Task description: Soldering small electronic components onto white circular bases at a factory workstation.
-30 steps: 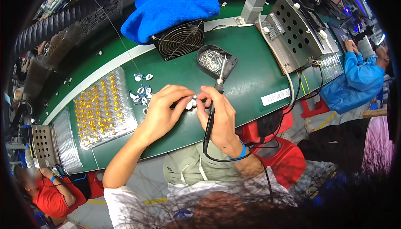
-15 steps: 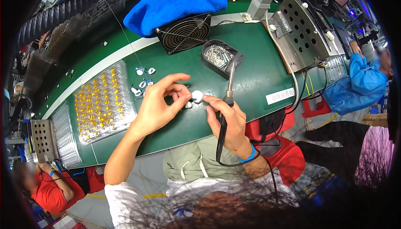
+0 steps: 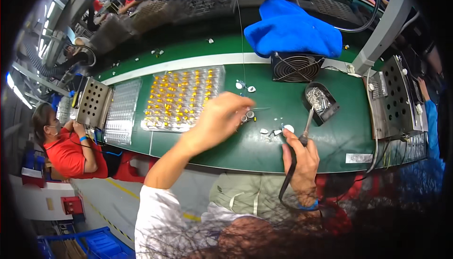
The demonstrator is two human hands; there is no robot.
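My right hand (image 3: 303,162) holds a soldering iron (image 3: 308,127) by its dark handle, the metal shaft pointing up toward the dark parts bin. Beside its fingertips lies a small white round part (image 3: 289,128) with a bit of blue wire. More small white pieces (image 3: 264,131) lie just left of it on the bench. My left hand (image 3: 214,122) is raised over the green bench, blurred, its fingers apart and nothing visible in them. Nearest to it are small round parts (image 3: 247,116), partly behind the fingers. White parts with blue wires (image 3: 245,87) lie farther back.
A clear tray of yellow parts (image 3: 181,96) stands to the left. Toward the back are a fan (image 3: 296,67) under a blue cloth (image 3: 292,30) and a dark bin of metal pieces (image 3: 321,104). Perforated metal boxes (image 3: 398,101) stand at both ends. A person in red (image 3: 71,150) sits at left.
The view has swung left. My left hand has left the white round part and moved to the parts at the back left. My right hand still holds the soldering iron.
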